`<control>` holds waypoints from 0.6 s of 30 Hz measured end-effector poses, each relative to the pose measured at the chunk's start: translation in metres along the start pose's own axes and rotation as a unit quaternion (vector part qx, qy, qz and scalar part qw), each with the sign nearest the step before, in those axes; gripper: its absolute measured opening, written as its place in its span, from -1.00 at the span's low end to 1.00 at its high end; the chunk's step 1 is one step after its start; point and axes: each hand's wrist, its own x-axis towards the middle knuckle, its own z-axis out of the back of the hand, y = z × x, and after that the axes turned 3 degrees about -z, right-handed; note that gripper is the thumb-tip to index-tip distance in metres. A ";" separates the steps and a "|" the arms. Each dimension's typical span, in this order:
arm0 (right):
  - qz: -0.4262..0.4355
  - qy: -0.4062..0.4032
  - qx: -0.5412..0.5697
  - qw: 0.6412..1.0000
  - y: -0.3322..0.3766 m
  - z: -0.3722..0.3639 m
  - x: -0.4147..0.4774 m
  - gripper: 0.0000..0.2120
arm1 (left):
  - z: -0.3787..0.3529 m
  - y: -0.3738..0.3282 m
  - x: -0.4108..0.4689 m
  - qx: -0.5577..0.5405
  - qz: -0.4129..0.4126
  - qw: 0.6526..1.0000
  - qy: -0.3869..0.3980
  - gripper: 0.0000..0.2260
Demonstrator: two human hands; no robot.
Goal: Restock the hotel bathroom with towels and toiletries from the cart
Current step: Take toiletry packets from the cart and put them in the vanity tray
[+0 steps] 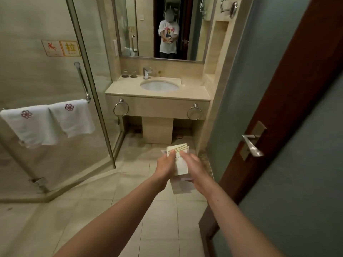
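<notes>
I stand in the bathroom doorway with both arms held out. My left hand point(165, 162) grips a small stack of flat white toiletry packets point(179, 150) with gold lines, thumb on top. My right hand point(193, 166) lies over the right side of the stack with its fingers straight, a little blurred. More packets point(181, 188) show below the hands. Two white towels point(46, 123) with flower emblems hang on the rail of the glass shower door at the left.
Ahead is a beige vanity counter point(194, 90) with a sink point(159, 85), a tap point(146, 73) and two glasses point(129, 74) at its back left. Two towel rings point(121, 109) hang on its front. The wooden door point(274, 112) stands open on the right.
</notes>
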 end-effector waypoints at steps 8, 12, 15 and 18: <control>0.014 0.036 -0.008 0.999 0.065 -0.016 0.175 -0.77 | 0.013 -0.037 0.174 -0.055 0.017 0.998 0.000 -0.68; 0.034 0.054 -0.005 0.998 0.116 -0.016 0.268 -0.74 | 0.007 -0.072 0.268 -0.056 0.003 0.998 -0.004 -0.58; 0.050 0.058 -0.012 0.997 0.149 -0.014 0.329 -0.69 | -0.001 -0.100 0.326 -0.046 -0.013 0.999 -0.002 -0.51; 0.047 0.074 -0.019 0.996 0.172 -0.011 0.379 -0.71 | -0.008 -0.118 0.374 -0.048 -0.023 0.999 0.008 -0.66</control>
